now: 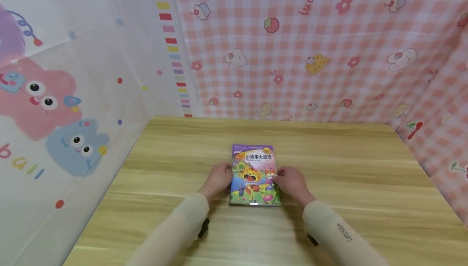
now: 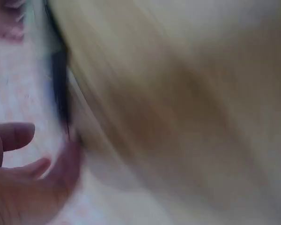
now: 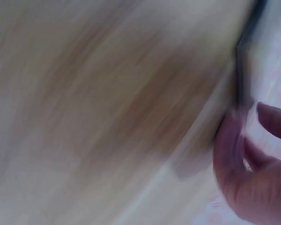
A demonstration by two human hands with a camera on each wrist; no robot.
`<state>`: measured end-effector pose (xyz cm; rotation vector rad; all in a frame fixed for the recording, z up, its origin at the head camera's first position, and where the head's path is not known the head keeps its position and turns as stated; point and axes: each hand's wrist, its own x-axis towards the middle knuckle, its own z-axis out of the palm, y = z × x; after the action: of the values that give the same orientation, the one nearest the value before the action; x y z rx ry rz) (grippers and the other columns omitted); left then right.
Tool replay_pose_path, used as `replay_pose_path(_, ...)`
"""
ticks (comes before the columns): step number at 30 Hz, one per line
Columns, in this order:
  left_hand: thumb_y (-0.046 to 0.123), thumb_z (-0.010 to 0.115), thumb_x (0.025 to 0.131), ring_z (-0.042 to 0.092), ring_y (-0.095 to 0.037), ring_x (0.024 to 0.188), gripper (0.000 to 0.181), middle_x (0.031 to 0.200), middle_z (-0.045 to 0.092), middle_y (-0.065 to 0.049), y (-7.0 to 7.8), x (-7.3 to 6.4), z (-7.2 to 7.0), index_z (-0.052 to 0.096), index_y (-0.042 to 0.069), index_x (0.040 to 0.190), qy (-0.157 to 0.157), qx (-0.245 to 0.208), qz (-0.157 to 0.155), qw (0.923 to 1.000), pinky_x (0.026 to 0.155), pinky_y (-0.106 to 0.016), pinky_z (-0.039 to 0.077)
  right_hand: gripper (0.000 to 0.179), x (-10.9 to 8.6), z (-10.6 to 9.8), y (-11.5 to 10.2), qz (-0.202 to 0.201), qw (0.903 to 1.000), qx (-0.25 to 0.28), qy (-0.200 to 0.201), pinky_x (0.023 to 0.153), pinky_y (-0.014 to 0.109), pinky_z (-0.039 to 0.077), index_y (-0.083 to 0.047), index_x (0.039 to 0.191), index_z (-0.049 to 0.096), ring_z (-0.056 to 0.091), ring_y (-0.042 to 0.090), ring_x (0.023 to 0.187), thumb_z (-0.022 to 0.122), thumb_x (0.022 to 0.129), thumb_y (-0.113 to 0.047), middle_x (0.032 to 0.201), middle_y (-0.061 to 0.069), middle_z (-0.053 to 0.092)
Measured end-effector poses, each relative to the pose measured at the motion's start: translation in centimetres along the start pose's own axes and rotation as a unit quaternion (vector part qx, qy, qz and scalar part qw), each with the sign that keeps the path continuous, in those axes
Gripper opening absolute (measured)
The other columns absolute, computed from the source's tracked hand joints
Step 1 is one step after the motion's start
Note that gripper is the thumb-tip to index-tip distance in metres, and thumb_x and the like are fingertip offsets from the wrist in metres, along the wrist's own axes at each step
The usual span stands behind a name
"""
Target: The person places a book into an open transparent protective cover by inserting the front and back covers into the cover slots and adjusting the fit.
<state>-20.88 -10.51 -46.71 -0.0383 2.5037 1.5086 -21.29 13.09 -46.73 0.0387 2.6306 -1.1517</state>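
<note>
A colourful children's storybook point(image 1: 254, 187), its cartoon cover facing up and a purple strip along its top, is over the wooden table in the head view. My left hand point(image 1: 218, 178) grips its left edge near mid-height. Opposite it, my right hand point(image 1: 292, 181) holds the right edge, with the thumb on the cover side. The left wrist view catches the book's thin dark edge point(image 2: 60, 89) at the fingertips of the left hand point(image 2: 35, 190). Blurred by motion, the right wrist view has the book's side point(image 3: 243, 75) at the fingers of the right hand point(image 3: 255, 180).
The wood-grain table point(image 1: 347, 160) extends on all sides of the book. A pink checked cloth point(image 1: 292, 46) hangs behind it, and a white cartoon-printed cloth point(image 1: 120, 46) closes the left side. Dark straps point(image 1: 204, 228) show under the light sleeves.
</note>
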Motion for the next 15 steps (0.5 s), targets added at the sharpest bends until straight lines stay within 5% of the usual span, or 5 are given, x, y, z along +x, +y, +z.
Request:
replay_pose_path(1, 0.004, 0.052, 0.095, 0.061, -0.034, 0.107, 0.044, 0.119, 0.061, -0.025, 0.0, -0.1, 0.2, 0.051, -0.007, 0.137, 0.011, 0.082, 0.026, 0.9963, 0.095, -0.048, 0.049, 0.042, 0.0, 0.3, 0.0, -0.039, 0.9971, -0.063, 0.016, 0.092, 0.048, 0.05, 0.009, 0.128, 0.058, 0.061, 0.034, 0.104, 0.064, 0.096, -0.018, 0.117, 0.023, 0.063)
replay_pose_path(3, 0.015, 0.057, 0.095, 0.049, -0.04, 0.126, 0.051, 0.136, 0.05, -0.028, 0.1, -0.3, 0.4, 0.048, -0.004, 0.141, 0.022, 0.22, 0.078, 0.9722, 0.106, -0.054, 0.038, 0.052, -0.2, 0.8, -0.1, -0.11, 0.9796, -0.166, 0.027, 0.103, 0.055, 0.04, 0.009, 0.137, 0.05, 0.051, 0.042, 0.123, 0.062, 0.097, -0.021, 0.135, 0.03, 0.052)
replay_pose_path(9, 0.07, 0.054, 0.089, 0.012, -0.037, 0.149, 0.096, 0.164, 0.012, -0.018, -0.9, -0.6, 0.8, 0.025, 0.01, 0.158, -0.094, 0.409, 0.095, 0.9026, 0.115, -0.064, 0.01, 0.072, -0.9, 2.4, 0.8, -0.177, 0.93, -0.321, -0.03, 0.112, 0.067, 0.014, 0.004, 0.154, 0.026, 0.016, 0.044, 0.147, 0.043, 0.104, -0.045, 0.159, 0.027, 0.018)
replay_pose_path(11, 0.074, 0.052, 0.087, 0.01, -0.035, 0.15, 0.099, 0.164, 0.01, -0.016, -1.2, -0.6, 0.8, 0.024, 0.012, 0.159, -0.098, 0.434, 0.098, 0.8899, 0.115, -0.063, 0.008, 0.075, -1.0, 2.8, 1.1, -0.189, 0.9206, -0.341, -0.017, 0.112, 0.068, 0.011, 0.002, 0.154, 0.027, 0.015, 0.042, 0.147, 0.042, 0.103, -0.05, 0.16, 0.025, 0.018)
replay_pose_path(15, 0.076, 0.053, 0.085, 0.004, -0.031, 0.151, 0.103, 0.165, 0.007, -0.016, -1.5, -0.6, 0.8, 0.022, 0.01, 0.159, -0.105, 0.434, 0.113, 0.8877, 0.116, -0.061, 0.006, 0.076, -0.9, 3.3, 1.5, -0.223, 0.9078, -0.355, -0.013, 0.113, 0.066, 0.013, 0.002, 0.153, 0.029, 0.015, 0.038, 0.149, 0.041, 0.102, -0.052, 0.161, 0.022, 0.019)
